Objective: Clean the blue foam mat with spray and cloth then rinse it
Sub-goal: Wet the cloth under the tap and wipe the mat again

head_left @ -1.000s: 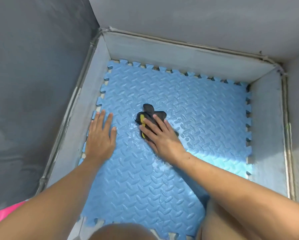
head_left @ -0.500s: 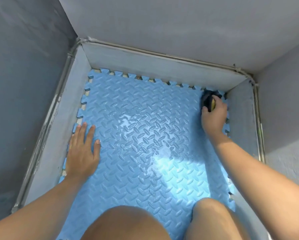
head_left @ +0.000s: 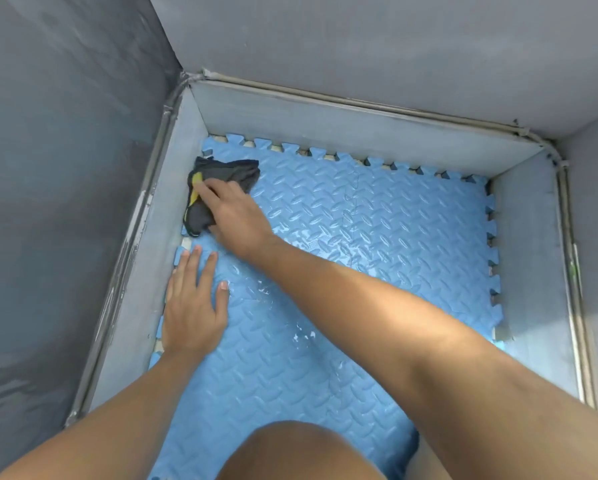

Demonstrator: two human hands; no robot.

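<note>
I log: mat (head_left: pixel 377 237), wet patches, boxed in by grey kerb (head_left: pixel 159 237). Cloth (head_left: pixel 231 173), far-left corner, touching kerb, pressed under right hand (head_left: pixel 235 213), fingers spread. Left hand (head_left: pixel 191 306) flat on mat, holding nothing. Knee (head_left: pixel 301 452) hides near edge.

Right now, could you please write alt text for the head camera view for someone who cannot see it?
A right hand presses a dark cloth with a yellow stripe onto the far left corner of a blue foam mat. The left hand lies flat on the mat's left edge; low grey walls surround it.
</note>
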